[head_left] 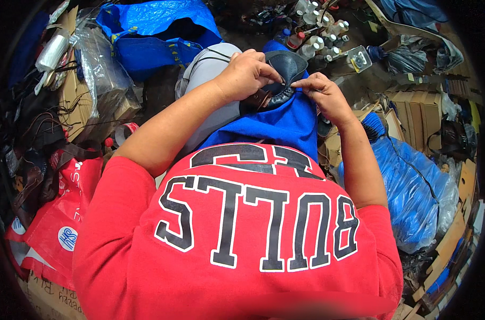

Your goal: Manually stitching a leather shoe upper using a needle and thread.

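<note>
The black shoe (287, 64) rests on the blue cloth (274, 128). Above that cloth, the left hand (247, 72) and right hand (322, 92) pinch tight by its seam (281, 97), on something too tiny to tell; hard tugging could rip it.

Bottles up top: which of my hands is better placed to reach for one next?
Probably your right hand: it is nearer the bottles and on their side of the shoe. Your left hand is on the shoe's other side. Both hands are at the shoe.

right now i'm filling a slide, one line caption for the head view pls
Left hand and right hand, fingertips close together at a black leathery piece, plastic bottles beyond.
</note>
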`<control>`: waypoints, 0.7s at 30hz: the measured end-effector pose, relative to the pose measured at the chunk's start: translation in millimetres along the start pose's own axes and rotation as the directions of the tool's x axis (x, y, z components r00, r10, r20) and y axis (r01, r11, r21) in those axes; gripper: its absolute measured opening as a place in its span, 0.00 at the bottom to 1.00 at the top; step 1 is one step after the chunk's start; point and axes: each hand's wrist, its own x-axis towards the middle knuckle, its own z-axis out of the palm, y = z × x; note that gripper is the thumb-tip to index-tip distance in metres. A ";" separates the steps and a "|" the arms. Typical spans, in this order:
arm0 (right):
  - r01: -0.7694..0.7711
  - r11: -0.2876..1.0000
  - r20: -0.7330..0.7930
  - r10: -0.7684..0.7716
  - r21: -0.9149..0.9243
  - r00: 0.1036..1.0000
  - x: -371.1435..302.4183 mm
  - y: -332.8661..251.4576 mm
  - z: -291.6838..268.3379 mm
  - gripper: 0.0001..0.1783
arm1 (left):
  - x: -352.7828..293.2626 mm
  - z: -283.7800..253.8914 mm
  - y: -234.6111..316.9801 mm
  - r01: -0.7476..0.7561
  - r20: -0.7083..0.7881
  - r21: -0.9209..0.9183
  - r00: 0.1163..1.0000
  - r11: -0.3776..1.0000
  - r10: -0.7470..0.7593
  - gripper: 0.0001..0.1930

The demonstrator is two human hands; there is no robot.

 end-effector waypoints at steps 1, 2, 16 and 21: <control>0.000 1.000 0.000 0.000 0.000 1.000 -0.5 1.6 -0.6 0.13 | 2.9 0.3 -1.0 0.038 0.065 -0.045 0.997 0.998 -0.035 0.11; -0.023 0.996 0.030 0.020 0.088 0.999 -0.3 4.7 -1.1 0.13 | 6.0 1.1 -2.3 0.078 0.132 -0.086 0.989 0.993 -0.066 0.11; -0.154 0.920 0.017 0.159 0.361 0.987 -8.7 -1.0 10.0 0.15 | 7.8 -4.7 6.5 0.381 0.327 -0.263 0.899 0.886 -0.290 0.11; -0.175 0.840 0.036 0.183 0.514 0.982 -5.0 4.0 12.7 0.14 | 10.1 7.6 6.6 0.539 0.369 -0.375 0.833 0.754 -0.412 0.11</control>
